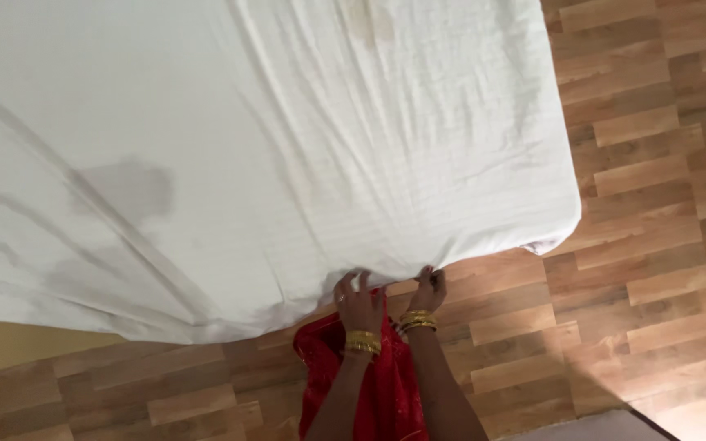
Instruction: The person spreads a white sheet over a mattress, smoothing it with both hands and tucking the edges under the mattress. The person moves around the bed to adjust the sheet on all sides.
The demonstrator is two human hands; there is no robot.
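While both hands press at the lower edge of the wide white cotton bed sheet, the cloth runs in long creases toward them. The left hand lies with spread fingers on the hem, its grip open; the right hand pinches the hem, its grip closed on the cloth. I think a strong pull may drag the far side loose, or deepen the creases. The sheet corner hangs free at the right. The brown wooden plank floor gives much room there; the red garment stands close against the bed.
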